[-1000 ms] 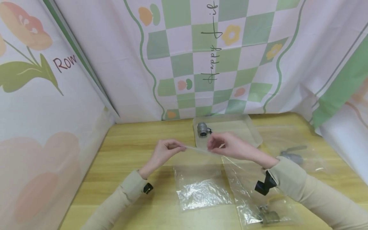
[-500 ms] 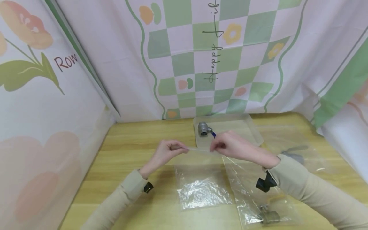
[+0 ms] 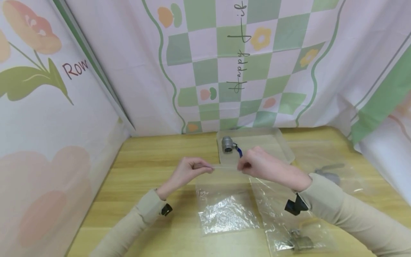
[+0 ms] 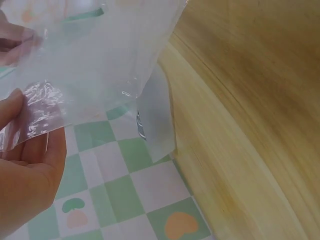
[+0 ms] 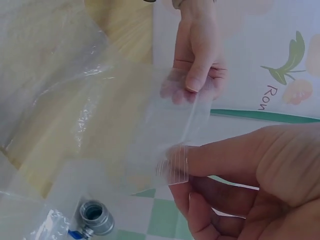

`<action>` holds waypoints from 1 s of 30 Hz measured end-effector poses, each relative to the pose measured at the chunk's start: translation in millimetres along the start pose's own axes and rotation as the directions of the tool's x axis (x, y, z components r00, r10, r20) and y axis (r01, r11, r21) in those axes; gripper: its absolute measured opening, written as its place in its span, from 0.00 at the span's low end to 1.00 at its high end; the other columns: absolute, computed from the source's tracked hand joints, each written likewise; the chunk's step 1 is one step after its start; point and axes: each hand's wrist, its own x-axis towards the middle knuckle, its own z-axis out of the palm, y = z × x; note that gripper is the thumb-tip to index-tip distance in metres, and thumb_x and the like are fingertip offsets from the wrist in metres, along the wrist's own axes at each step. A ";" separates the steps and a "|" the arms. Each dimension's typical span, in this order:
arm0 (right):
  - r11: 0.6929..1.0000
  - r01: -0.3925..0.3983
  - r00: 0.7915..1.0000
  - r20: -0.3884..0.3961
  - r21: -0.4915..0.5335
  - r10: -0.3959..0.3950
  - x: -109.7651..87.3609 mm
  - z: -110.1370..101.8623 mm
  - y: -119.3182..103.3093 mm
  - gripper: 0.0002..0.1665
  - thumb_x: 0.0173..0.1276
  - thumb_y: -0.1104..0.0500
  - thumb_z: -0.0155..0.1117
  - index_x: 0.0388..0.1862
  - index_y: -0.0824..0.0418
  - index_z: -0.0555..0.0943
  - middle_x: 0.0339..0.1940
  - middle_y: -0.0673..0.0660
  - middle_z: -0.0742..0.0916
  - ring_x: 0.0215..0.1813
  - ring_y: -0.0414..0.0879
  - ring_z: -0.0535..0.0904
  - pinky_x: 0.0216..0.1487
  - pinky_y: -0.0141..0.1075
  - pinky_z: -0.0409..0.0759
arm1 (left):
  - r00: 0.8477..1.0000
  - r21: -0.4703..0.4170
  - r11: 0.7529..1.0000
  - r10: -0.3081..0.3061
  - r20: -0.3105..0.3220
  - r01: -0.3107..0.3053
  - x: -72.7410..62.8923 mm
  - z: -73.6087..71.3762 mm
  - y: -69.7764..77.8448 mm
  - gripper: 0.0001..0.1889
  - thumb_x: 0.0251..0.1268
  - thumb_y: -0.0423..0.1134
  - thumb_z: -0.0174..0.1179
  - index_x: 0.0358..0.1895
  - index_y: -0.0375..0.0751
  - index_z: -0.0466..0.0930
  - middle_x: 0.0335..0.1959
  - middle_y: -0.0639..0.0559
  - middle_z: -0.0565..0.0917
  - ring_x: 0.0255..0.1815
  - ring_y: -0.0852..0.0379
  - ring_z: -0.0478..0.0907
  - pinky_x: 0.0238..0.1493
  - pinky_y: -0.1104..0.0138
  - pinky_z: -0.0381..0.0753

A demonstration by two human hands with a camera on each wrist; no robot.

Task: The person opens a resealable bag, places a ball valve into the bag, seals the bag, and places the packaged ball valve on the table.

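A clear plastic bag (image 3: 228, 214) hangs flat between both hands over the table, its top edge drawn straight between them. My left hand (image 3: 187, 172) pinches the left end of that edge between thumb and fingers. At the right end, my right hand (image 3: 269, 167) pinches the edge too; the right wrist view shows thumb and fingertips on a ribbed strip of the bag (image 5: 145, 125). Nothing is visible inside this bag. Just behind the right hand, a grey metal ball valve (image 3: 227, 145) with a blue lever lies in a translucent tray (image 3: 260, 137).
Right of the held bag lies another clear bag (image 3: 268, 214) with a metal valve (image 3: 302, 242) inside. Farther right, a third bag (image 3: 340, 153) holds a similar grey valve (image 3: 329, 175). Patterned curtains (image 3: 154, 89) enclose the wooden table (image 3: 154, 153) at back and sides.
My right hand has shifted slightly right and its fingers have drawn closer together on the bag's edge. More of the valve's blue lever shows. Both hands still hold the bag.
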 end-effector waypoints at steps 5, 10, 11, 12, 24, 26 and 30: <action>1.000 0.024 0.997 -0.067 -0.018 -0.025 -0.3 6.6 2.2 0.12 0.53 0.76 0.67 0.28 0.61 0.88 0.28 0.57 0.91 0.30 0.45 0.87 0.33 0.27 0.87 | 1.000 -0.010 1.000 -0.008 0.005 0.008 -0.8 -0.1 -0.2 0.11 0.64 0.36 0.65 0.47 0.34 0.85 0.44 0.43 0.90 0.44 0.53 0.89 0.51 0.70 0.87; 0.998 0.060 0.993 -0.095 -0.023 -0.062 -1.6 11.2 4.7 0.15 0.50 0.79 0.63 0.28 0.62 0.88 0.27 0.58 0.91 0.28 0.44 0.87 0.31 0.23 0.85 | 1.000 -0.013 1.000 -0.018 0.011 0.018 -1.2 -0.4 -1.5 0.11 0.64 0.36 0.66 0.47 0.35 0.85 0.44 0.43 0.90 0.44 0.51 0.89 0.51 0.71 0.87; 0.998 0.065 0.993 -0.096 -0.026 -0.068 -1.6 11.7 4.9 0.15 0.50 0.79 0.63 0.28 0.62 0.88 0.27 0.58 0.91 0.28 0.44 0.87 0.31 0.23 0.85 | 1.000 -0.015 1.000 -0.019 0.012 0.019 -1.1 -0.5 -1.7 0.12 0.63 0.37 0.66 0.47 0.35 0.85 0.44 0.43 0.90 0.45 0.50 0.89 0.51 0.71 0.87; 0.997 0.066 0.993 -0.098 -0.029 -0.069 -1.7 12.0 5.1 0.15 0.50 0.78 0.63 0.27 0.62 0.88 0.26 0.57 0.91 0.27 0.43 0.86 0.30 0.22 0.84 | 1.000 -0.017 1.000 -0.021 0.013 0.021 -1.0 -0.6 -1.9 0.11 0.63 0.37 0.66 0.47 0.36 0.86 0.44 0.43 0.90 0.45 0.50 0.89 0.51 0.71 0.87; 0.997 -0.071 0.997 -0.034 0.043 0.072 -2.7 10.1 4.6 0.06 0.52 0.69 0.74 0.29 0.60 0.89 0.27 0.56 0.91 0.27 0.35 0.83 0.31 0.22 0.84 | 0.999 -0.032 0.999 -0.036 0.030 0.037 1.0 -0.5 -0.9 0.11 0.64 0.36 0.65 0.47 0.36 0.85 0.44 0.43 0.90 0.44 0.55 0.89 0.54 0.70 0.86; 0.996 -0.080 0.996 -0.024 0.051 0.081 -2.6 9.8 4.3 0.08 0.50 0.68 0.76 0.31 0.62 0.89 0.28 0.57 0.91 0.27 0.35 0.83 0.31 0.23 0.84 | 0.999 -0.028 0.999 -0.039 0.029 0.040 1.4 -0.7 -1.0 0.11 0.64 0.36 0.65 0.47 0.37 0.85 0.44 0.43 0.90 0.45 0.56 0.89 0.54 0.70 0.86; 0.993 -0.096 0.995 -0.005 0.066 0.096 -2.6 8.4 3.3 0.11 0.49 0.66 0.78 0.34 0.63 0.89 0.31 0.59 0.92 0.28 0.36 0.83 0.31 0.23 0.84 | 0.999 -0.018 0.999 -0.035 0.026 0.035 1.8 -1.6 -2.1 0.10 0.64 0.36 0.65 0.46 0.38 0.86 0.44 0.44 0.90 0.45 0.56 0.89 0.55 0.71 0.85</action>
